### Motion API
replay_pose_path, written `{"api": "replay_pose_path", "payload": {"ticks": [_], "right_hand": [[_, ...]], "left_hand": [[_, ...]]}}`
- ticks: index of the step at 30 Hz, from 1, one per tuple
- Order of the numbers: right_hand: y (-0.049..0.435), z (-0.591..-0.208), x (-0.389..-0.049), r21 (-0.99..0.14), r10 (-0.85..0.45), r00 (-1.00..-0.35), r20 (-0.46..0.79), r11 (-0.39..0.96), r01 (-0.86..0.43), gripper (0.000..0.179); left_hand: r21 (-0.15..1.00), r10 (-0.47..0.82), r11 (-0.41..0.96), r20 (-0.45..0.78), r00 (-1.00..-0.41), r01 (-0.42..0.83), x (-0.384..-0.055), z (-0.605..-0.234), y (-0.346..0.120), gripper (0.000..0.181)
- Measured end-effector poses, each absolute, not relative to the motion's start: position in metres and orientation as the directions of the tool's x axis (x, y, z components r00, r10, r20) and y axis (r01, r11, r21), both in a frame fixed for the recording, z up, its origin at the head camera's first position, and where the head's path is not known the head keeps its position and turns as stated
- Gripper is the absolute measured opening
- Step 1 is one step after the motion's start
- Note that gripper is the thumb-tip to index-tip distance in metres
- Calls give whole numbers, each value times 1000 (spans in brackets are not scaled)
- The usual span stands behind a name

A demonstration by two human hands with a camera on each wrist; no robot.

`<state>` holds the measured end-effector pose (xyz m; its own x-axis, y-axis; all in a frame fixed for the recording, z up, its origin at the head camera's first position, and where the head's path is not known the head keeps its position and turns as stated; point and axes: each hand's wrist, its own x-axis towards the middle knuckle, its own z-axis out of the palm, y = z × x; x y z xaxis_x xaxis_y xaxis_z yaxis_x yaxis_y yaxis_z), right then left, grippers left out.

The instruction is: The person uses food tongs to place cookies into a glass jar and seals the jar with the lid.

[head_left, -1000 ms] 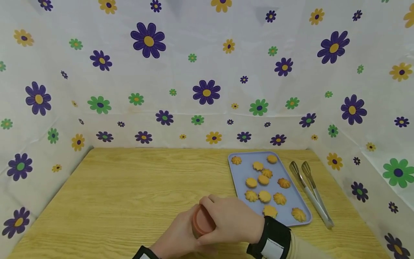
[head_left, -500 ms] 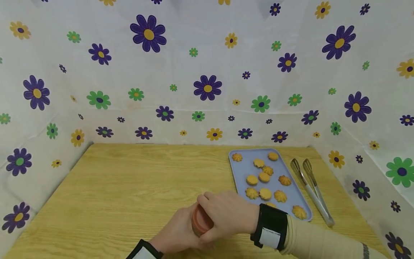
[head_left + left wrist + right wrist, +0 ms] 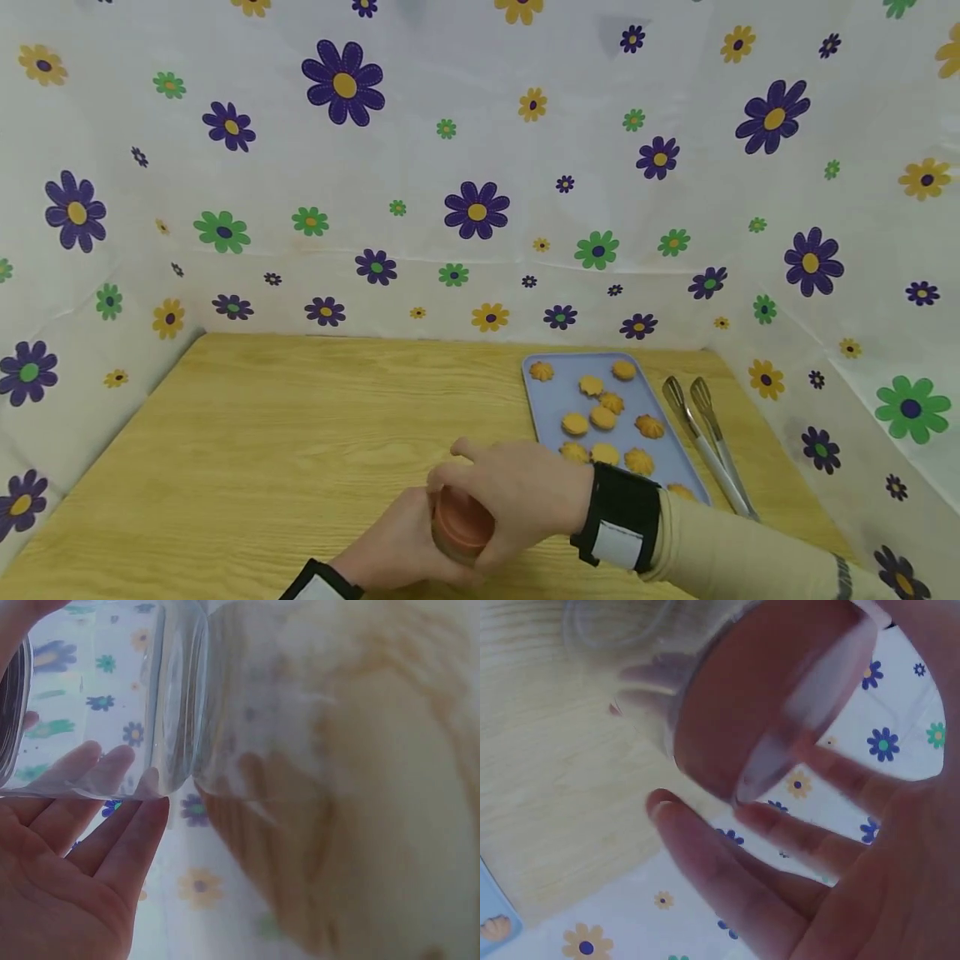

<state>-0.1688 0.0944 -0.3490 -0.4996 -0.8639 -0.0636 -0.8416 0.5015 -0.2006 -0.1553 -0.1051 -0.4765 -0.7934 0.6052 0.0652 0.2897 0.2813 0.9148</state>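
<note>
A clear glass jar with a reddish-brown lid is held low at the centre of the head view, tilted so the lid faces up. My left hand holds the jar's body from the left; its fingers wrap the glass in the left wrist view. From the right, my right hand grips the lid, thumb on the near edge and fingers on the far edge. In the right wrist view, fingertips touch the rim of the lid while one finger extends off it. Flowers on the cloth show through the glass.
A blue tray with several cookies lies on the wooden table, partly behind my right hand and wrist. Metal tongs lie right of it. Flowered cloth walls the back and sides.
Both hands and the jar have shifted slightly left in the head view. My right fingers have spread and shifted on the lid, with one finger lifted, so more of its top shows.
</note>
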Motion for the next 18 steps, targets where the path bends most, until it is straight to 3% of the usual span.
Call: {"api": "replay_pose_path", "payload": {"ticks": [4, 8, 13, 18], "right_hand": [[87, -346, -172, -117, -775, -623, -109, 632, -766, 78], [82, -347, -173, -102, -748, -645, -156, 662, -743, 69], [83, -343, -175, -194, -818, -544, -185, 573, -796, 52], [85, -332, -174, -254, -893, -401, -206, 444, -859, 50]], "left_hand": [[910, 614, 285, 68, -787, 301, -158, -477, -106, 75], [920, 629, 274, 49, -776, 280, -157, -477, -106, 82], [915, 616, 289, 47, -786, 281, -155, -476, -105, 75], [901, 607, 299, 76, -791, 316, -155, -476, -106, 68]]}}
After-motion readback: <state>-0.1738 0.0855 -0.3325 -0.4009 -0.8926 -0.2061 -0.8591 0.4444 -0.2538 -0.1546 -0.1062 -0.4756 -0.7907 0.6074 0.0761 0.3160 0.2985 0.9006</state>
